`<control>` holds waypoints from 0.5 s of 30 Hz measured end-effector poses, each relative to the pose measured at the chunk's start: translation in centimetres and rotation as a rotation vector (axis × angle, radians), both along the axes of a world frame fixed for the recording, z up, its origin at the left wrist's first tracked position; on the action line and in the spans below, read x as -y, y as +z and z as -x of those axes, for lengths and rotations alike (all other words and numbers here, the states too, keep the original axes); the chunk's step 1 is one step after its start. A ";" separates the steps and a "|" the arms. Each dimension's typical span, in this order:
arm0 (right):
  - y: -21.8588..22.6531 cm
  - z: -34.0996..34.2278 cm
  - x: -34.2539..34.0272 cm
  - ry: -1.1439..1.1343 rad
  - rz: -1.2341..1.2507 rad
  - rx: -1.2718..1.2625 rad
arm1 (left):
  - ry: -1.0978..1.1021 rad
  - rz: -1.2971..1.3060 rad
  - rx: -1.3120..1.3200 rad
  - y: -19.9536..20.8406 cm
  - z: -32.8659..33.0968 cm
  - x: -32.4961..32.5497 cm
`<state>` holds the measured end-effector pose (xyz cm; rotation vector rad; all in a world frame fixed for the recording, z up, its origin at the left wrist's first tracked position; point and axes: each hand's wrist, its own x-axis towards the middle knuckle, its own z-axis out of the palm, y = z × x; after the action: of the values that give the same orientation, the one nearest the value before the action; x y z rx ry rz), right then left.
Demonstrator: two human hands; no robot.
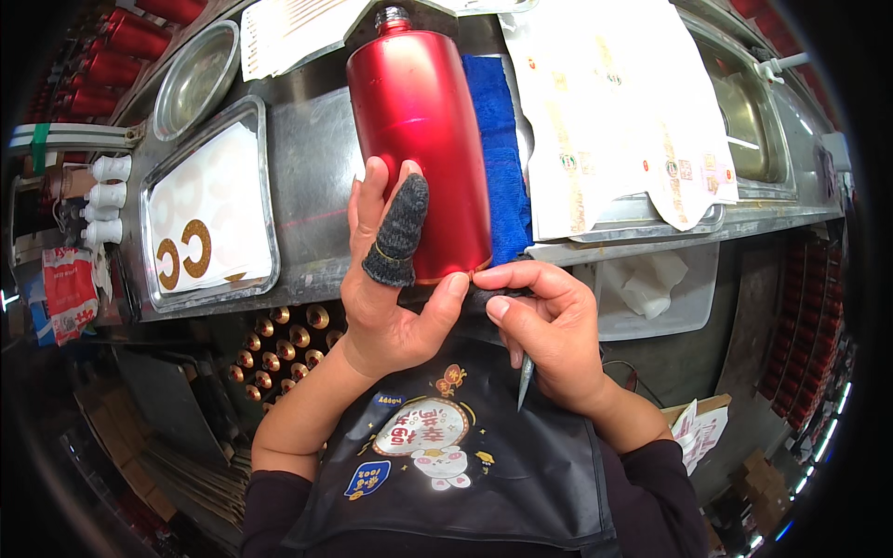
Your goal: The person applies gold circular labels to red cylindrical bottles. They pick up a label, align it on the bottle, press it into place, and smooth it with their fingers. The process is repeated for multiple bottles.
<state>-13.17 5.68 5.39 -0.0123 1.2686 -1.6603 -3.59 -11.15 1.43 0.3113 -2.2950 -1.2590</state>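
A glossy red bottle (pixel 419 121) with a bare threaded neck lies on the metal bench, its base toward me. My left hand (pixel 386 288) steadies it, fingers along its left side and thumb at the base edge. A grey knitted sleeve (pixel 400 228) covers one of those fingers. My right hand (pixel 553 325) is closed at the base's right corner, index fingertip at the rim. From beneath its fingers sticks a slim pointed metal tool (pixel 526 383), tip toward me. A thin gold-brown line (pixel 437 279) shows along the base rim. Whatever lies between the right fingertips is hidden.
Left of the bottle is a metal tray (pixel 270 195) with white sheets bearing gold C-shaped stickers (pixel 195 249). A blue cloth (pixel 498 149) lies under the bottle's right side. Printed white sheets (pixel 623 112) cover the right bench. Several gold caps (pixel 284 344) stand below the bench edge.
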 end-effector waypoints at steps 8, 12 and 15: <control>-0.6 0.2 1.0 -0.090 -0.061 -0.083 | 0.030 -0.197 -0.043 -0.4 0.2 -0.2; -1.3 0.1 1.6 -0.120 -0.071 -0.176 | 0.032 -0.167 0.006 0.0 0.2 -0.6; -1.6 0.2 1.6 -0.116 -0.042 -0.186 | 0.036 -0.214 0.024 0.4 0.2 -0.7</control>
<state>-13.33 4.09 3.82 -0.0700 1.4677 -1.7631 -3.75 -10.45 1.81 0.4418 -2.1665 -1.4928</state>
